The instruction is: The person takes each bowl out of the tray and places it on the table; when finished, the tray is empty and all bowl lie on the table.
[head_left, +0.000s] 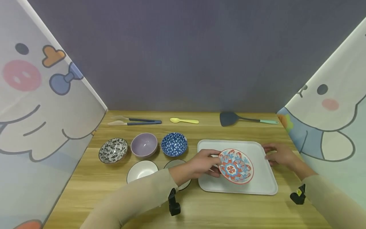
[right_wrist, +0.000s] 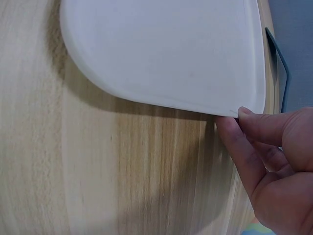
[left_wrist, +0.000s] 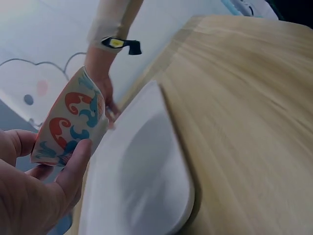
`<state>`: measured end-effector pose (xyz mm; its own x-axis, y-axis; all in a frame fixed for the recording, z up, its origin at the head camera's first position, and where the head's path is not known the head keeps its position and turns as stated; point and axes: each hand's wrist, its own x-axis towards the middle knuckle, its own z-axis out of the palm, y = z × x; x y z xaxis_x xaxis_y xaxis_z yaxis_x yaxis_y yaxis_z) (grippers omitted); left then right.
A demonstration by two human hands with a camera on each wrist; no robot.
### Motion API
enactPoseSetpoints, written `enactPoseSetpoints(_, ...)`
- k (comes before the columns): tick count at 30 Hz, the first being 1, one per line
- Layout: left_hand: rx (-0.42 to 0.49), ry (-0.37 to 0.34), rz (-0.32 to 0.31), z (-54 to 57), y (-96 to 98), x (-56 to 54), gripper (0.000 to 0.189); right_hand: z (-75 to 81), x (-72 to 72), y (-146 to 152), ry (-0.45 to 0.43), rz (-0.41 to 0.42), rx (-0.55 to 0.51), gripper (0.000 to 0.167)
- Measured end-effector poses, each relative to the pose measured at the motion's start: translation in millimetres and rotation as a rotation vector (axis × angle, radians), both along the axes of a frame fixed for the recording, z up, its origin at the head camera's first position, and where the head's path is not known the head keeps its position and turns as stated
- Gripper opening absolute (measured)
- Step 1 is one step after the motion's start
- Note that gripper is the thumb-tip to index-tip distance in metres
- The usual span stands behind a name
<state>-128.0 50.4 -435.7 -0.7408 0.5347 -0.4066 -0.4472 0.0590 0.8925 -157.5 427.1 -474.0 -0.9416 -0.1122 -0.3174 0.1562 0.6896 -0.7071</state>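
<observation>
My left hand (head_left: 204, 163) grips a red-rimmed bowl (head_left: 236, 166) with a red and blue flower pattern, thumb at its rim and fingers beneath. The bowl is tilted above a white rectangular tray (head_left: 263, 186); in the left wrist view there is a gap between the bowl (left_wrist: 73, 117) and the tray (left_wrist: 166, 181). At the tray's right edge my right hand (head_left: 281, 156) pinches the rim. The right wrist view has the thumb of that hand (right_wrist: 274, 161) on top of the rim and a finger against its outer side.
Left of the tray stand a black-and-white floral bowl (head_left: 113, 150), a purple bowl (head_left: 144, 145), a blue patterned bowl (head_left: 174, 144), a white bowl (head_left: 140, 170) and a partly hidden grey one (head_left: 174, 163). Behind lie tongs (head_left: 143, 122), a yellow spoon (head_left: 184, 121) and a spatula (head_left: 228, 119).
</observation>
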Motion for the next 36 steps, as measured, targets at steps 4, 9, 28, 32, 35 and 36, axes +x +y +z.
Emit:
enactPoseSetpoints(4,-0.017,0.015,0.008,8.9,-22.6,-2.1,0.050,-0.7,0.7,1.6,0.005,0.005,-0.009,0.057)
enactPoseSetpoints(9,-0.016,0.023,0.013,20.8,-51.9,-3.3,0.051,-2.2,-0.8,2.0,-0.011,-0.001,0.004,0.057)
enactPoseSetpoints(28,-0.072,0.115,0.073,37.4,-172.3,2.2,0.064,-0.1,1.6,-0.7,-0.014,-0.012,0.015,0.056)
enactPoseSetpoints(32,-0.069,0.133,0.087,42.4,-197.1,8.2,0.062,-0.3,2.2,-0.5,-0.023,-0.020,0.013,0.057)
enactPoseSetpoints(35,-0.078,0.144,0.117,44.0,-214.0,12.9,0.061,-0.2,2.5,-0.4,-0.028,-0.024,0.013,0.057)
enactPoseSetpoints(36,-0.079,0.148,0.130,44.0,-219.4,14.8,0.061,-0.1,2.5,-0.3,-0.030,-0.025,0.014,0.057)
